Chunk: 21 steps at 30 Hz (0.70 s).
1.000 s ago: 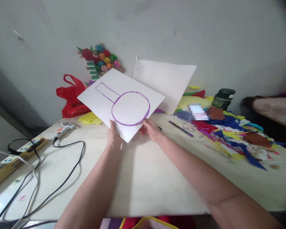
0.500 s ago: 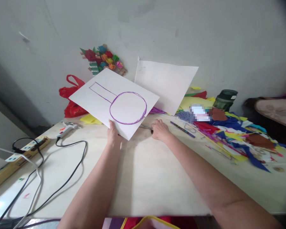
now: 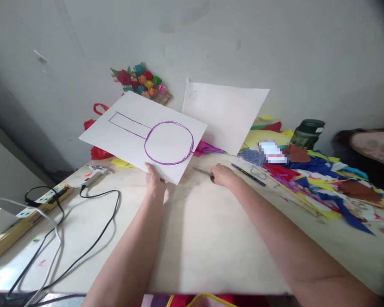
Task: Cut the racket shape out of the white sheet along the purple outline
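Observation:
A white sheet [image 3: 128, 147] with a purple circle and a long narrow rectangle drawn on it is held up, tilted, by my left hand [image 3: 155, 181], thumb in front at its lower edge. My right hand [image 3: 222, 175] has its fingers closed round the dark handle of the scissors [image 3: 204, 171], whose blades point left, low over the table. A purple marker [image 3: 248, 175] lies just right of that hand. Behind, a second white sheet [image 3: 227, 113] leans near the wall.
On the left are a glue gun [image 3: 94, 175], a power strip [image 3: 35, 207] and loose cables. Colourful scraps [image 3: 326, 179], a phone [image 3: 273, 152] and a dark green bottle [image 3: 307, 133] occupy the right. Paper flowers [image 3: 147, 81] and a red bag [image 3: 100, 152] stand behind.
The drawn sheet has shifted left and turned slightly. My right hand has moved a little to the right with the scissors, and more of the blades shows.

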Tool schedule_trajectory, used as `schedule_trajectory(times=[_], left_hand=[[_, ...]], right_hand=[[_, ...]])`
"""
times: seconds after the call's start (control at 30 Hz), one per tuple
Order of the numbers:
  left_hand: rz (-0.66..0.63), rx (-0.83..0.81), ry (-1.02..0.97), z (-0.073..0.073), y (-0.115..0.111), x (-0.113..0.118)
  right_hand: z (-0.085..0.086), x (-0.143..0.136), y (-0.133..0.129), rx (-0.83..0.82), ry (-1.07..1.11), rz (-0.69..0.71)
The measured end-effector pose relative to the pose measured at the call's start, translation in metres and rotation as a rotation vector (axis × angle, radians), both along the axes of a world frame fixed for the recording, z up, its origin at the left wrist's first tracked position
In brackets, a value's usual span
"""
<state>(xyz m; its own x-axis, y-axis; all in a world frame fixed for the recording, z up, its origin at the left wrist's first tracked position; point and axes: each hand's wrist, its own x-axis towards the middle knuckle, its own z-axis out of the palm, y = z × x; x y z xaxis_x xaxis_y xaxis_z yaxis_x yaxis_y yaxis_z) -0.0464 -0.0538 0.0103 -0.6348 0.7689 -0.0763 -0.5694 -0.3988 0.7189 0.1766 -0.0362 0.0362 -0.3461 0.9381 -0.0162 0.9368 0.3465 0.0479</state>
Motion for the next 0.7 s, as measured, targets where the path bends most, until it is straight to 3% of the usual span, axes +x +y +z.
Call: schedule_trajectory(times=[0.17,0.37,0.47,0.7], left_hand=[[0.024,-0.007,0.014,-0.002,0.0,-0.004],[0.028,-0.029,-0.013,-0.002,-0.002,-0.007],[0.022,-0.031,-0.029,-0.002,-0.001,-0.008],[0.006,-0.057,-0.05,-0.003,0.001,-0.007]], right_hand=[[0.008,0.009,0.008,-0.119,0.17,-0.043],[0.009,0.021,0.005,-0.581,0.696,0.0],[0.008,0.024,0.001,-0.731,0.849,0.071],[0.003,0.015,0.0,-0.743,0.863,0.148]])
